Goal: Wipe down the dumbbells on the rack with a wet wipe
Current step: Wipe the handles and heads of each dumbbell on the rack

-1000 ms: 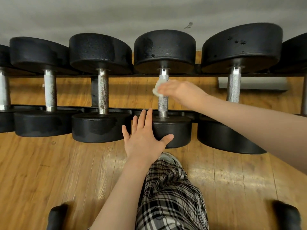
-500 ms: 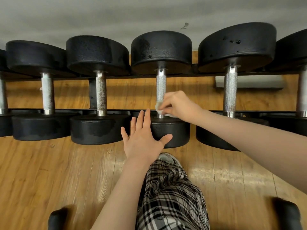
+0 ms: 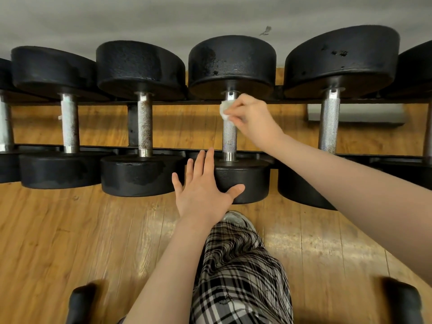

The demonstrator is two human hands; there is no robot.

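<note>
There is one view only, from a wide-angle camera worn on the person's head. It looks forward and steeply down, close over a row of dumbbells (image 3: 231,122) lying on a rack (image 3: 163,149), with the wooden floor (image 3: 58,242) below them. Both forearms reach in from the bottom edge, so the hands sit near the middle. The wide lens bends the rack's ends. A plaid trouser leg (image 3: 238,277) fills the lower centre.
</note>
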